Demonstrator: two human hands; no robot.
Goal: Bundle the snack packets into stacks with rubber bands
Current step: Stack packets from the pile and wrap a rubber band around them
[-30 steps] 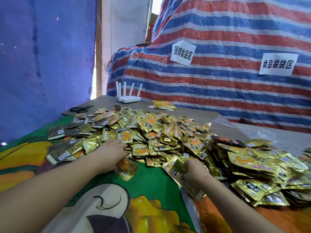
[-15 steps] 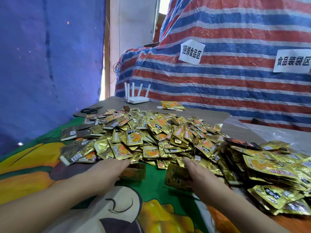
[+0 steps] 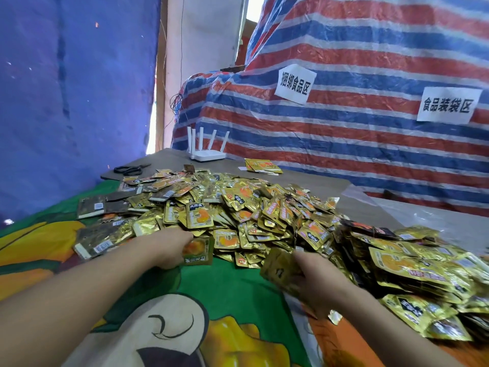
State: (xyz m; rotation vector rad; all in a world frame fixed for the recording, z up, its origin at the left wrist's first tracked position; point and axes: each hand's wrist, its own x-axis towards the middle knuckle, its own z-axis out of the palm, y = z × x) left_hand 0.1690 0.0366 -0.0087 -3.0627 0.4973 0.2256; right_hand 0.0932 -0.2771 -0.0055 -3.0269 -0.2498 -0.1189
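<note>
Blue sheeting (image 3: 74, 88) fills the upper left of the frame and a red, white and blue striped tarpaulin (image 3: 357, 144) covers the right, with two white paper signs (image 3: 295, 84) pinned to it. Below them runs a table under a green and orange cartoon-print cloth (image 3: 211, 282). At its far left edge lies a pair of black scissors (image 3: 130, 169), and further right a white router (image 3: 207, 154) stands with its antennas upright. A broad heap of gold snack packets (image 3: 264, 207) spreads across the middle of the frame from left to right, the packets lying flat and pointing every which way, with a small separate few (image 3: 262, 165) near the tarpaulin. At the heap's near edge the left hand (image 3: 169, 250) comes in from the lower left, fingers curled round one packet (image 3: 198, 251) that stands roughly upright, its printed face toward the camera and its long axis running up and down. Right of it, the right hand (image 3: 315, 276) grips a thin stack of packets (image 3: 280, 268), tilted, the long axis slanting from lower left to upper right. More packets (image 3: 423, 282) lie piled at the right edge.
</note>
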